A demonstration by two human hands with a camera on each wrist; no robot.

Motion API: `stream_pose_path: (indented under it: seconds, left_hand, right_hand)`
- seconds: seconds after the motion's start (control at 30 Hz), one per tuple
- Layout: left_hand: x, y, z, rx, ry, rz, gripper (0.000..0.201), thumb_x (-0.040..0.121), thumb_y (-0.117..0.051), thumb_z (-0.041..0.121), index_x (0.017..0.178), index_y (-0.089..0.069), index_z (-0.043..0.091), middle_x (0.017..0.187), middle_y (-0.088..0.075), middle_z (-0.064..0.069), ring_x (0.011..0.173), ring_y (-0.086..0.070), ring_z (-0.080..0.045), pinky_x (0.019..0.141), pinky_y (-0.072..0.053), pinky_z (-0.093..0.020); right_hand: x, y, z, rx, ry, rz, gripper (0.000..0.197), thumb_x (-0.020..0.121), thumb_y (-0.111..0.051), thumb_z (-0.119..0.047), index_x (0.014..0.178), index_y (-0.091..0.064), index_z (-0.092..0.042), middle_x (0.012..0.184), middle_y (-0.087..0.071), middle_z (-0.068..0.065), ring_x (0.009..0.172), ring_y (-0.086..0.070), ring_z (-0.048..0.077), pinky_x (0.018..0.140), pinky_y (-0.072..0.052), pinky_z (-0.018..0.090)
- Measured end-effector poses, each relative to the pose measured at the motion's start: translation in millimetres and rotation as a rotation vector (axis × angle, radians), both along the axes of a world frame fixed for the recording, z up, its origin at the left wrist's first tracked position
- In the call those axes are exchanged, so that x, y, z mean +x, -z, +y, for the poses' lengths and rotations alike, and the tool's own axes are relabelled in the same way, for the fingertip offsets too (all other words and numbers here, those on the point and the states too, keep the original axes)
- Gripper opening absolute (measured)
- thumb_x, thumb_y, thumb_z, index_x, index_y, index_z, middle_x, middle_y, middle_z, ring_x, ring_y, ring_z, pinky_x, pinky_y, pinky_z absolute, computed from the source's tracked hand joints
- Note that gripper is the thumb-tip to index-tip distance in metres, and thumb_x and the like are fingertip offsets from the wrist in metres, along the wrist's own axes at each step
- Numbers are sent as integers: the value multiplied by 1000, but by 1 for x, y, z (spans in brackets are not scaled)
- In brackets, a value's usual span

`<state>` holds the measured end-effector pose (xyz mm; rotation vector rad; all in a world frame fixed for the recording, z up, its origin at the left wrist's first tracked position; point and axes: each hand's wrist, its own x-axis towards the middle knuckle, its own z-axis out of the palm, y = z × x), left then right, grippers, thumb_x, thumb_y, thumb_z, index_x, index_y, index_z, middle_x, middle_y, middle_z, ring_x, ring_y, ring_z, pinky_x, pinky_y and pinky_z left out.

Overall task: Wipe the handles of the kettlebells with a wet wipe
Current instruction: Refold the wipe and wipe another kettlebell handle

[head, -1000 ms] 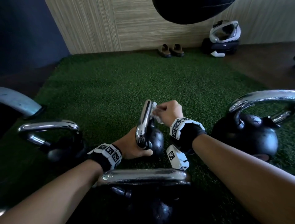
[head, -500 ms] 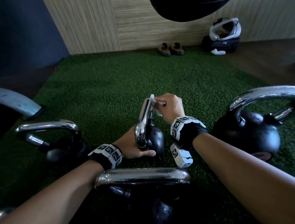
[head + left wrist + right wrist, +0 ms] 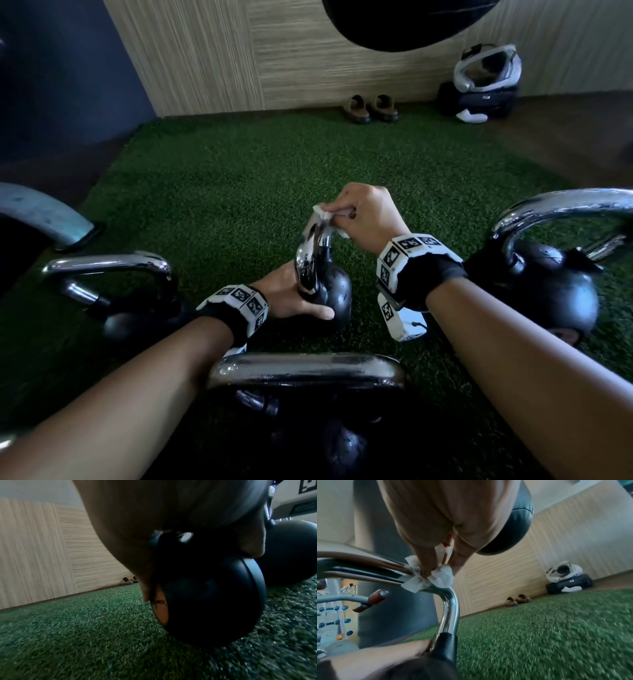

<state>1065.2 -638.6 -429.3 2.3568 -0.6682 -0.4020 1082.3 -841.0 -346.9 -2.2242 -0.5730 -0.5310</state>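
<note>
A small black kettlebell with a chrome handle stands on the green turf at the centre. My left hand grips its ball from the near side, thumb across the front; the left wrist view shows the ball under my palm. My right hand pinches a white wet wipe wrapped over the far top corner of the handle. In the right wrist view the wipe sits bunched on the chrome bar under my fingertips.
Three more kettlebells stand around: one left, a big one right, one nearest me. A punching bag hangs overhead. Sandals and a helmet on a black bag lie by the wood wall. Open turf lies ahead.
My right hand has slid the wipe up and away along the handle, from its side to the far top corner. The left hand keeps its hold on the ball.
</note>
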Motion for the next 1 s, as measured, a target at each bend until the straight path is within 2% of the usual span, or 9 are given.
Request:
stream_pose_path:
  seconds: [0.07,0.2,0.3,0.43,0.53,0.67,0.77,0.87,1.0]
  left_hand:
    - [3,-1,-1,-27,-2,12,86,67,-94,46,138,-50,28,134,-62,9,127,-57,-9,114,-44,-40]
    - [4,-5,-2,-79,34,2,85,72,-94,25,141,-45,34,140,-56,17,130,-52,5,114,-41,-26]
    - [4,-4,-2,-33,10,-17,75,73,-94,29,135,-52,27,136,-62,6,128,-57,-10,115,-44,-41]
    - [3,-2,0,-44,-1,29,57,74,-93,28,121,-62,32,119,-70,21,116,-62,1,112,-47,-42]
    - [2,-3,0,-89,14,23,88,74,-93,28,146,-44,38,139,-60,17,132,-54,-2,116,-42,-33]
    - [3,-6,-3,-77,52,-9,85,76,-92,25,144,-42,39,139,-59,15,130,-53,1,114,-39,-19]
    - [4,-3,-2,-24,96,-41,76,78,-91,29,143,-52,26,140,-60,5,126,-54,-2,106,-39,-11]
    - [-3,-1,1,3,109,-68,76,78,-89,38,144,-53,28,140,-57,4,125,-53,-4,109,-44,-18]
    - [-14,1,2,-36,137,-77,45,79,-89,17,115,-63,24,114,-67,4,115,-51,24,100,-42,-10]
  right_hand:
    - [-4,-7,-4,-19,-32,45,20,81,-82,-5,99,-82,-12,83,-64,-10,72,-58,-3,67,-43,3]
    - [-18,-18,-6,-26,-149,185,19,76,-86,-7,91,-83,-17,77,-63,-21,69,-58,-19,66,-42,2]
    - [-20,-24,-4,22,-154,276,18,74,-89,-13,81,-80,-27,77,-72,-16,69,-63,-12,66,-45,6]
    - [-28,-14,-5,82,-192,380,15,71,-91,-12,74,-77,-17,66,-71,-16,58,-60,-8,57,-45,10]
    - [-37,-2,-1,11,-229,435,21,68,-93,-18,75,-75,-9,73,-73,9,60,-58,6,58,-47,27]
    - [-34,2,-4,88,-206,467,21,67,-94,-16,74,-75,-10,80,-76,12,66,-63,13,66,-53,35]
    - [-37,13,-2,1,-201,465,19,66,-94,-17,71,-77,-20,72,-75,2,59,-60,1,58,-49,23]
    - [-41,29,2,-95,-189,459,14,72,-90,-14,83,-82,-18,65,-69,-13,52,-56,-10,52,-41,7]
    - [-34,34,2,-14,-188,539,21,75,-88,-13,94,-82,-19,74,-71,-17,61,-62,-14,61,-43,3]
